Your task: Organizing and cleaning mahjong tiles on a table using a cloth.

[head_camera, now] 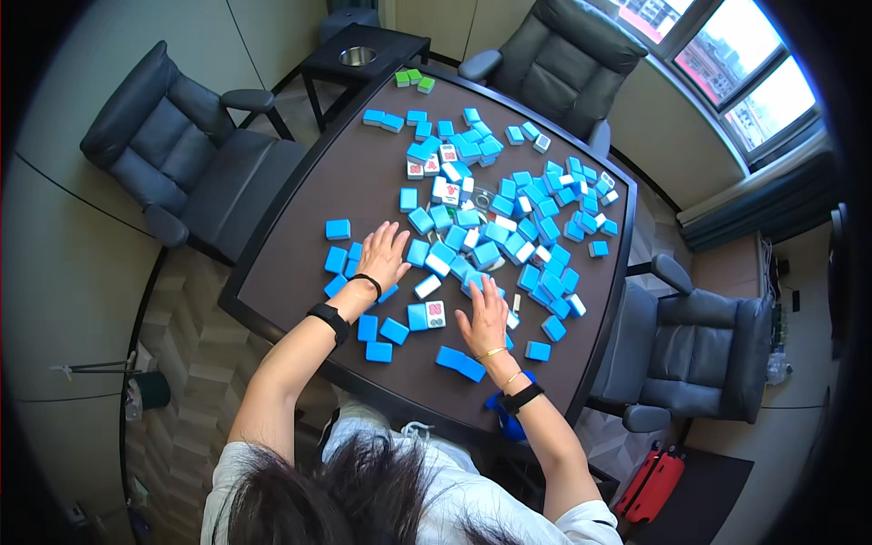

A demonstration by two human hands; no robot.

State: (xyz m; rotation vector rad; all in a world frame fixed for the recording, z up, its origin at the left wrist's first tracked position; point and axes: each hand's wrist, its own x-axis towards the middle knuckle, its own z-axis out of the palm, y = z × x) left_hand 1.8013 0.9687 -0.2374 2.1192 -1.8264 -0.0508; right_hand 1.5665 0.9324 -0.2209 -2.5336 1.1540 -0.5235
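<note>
Blue-backed mahjong tiles (pixel 486 255) lie scattered across a brown-topped mahjong table (pixel 293 272), most of them face down. My left hand (pixel 383 257) is palm down with its fingers spread, over tiles on the left and beside a blue tile (pixel 417 253). Palm down too, my right hand (pixel 486 317) has its fingers apart, with the fingertips at a blue tile near the middle. Neither hand grips anything; whether the palms touch tiles cannot be seen. Between the hands lies a face-up tile (pixel 435 315) against a blue-backed one. Two joined tiles (pixel 460 363) rest nearer me.
A raised black rim (pixel 266 328) borders the table. Three green tiles (pixel 414 77) sit at its far corner. A blue object (pixel 512 424) is partly hidden under my right forearm. Grey armchairs (pixel 225 163) surround the table, and a black side table (pixel 398 48) stands behind.
</note>
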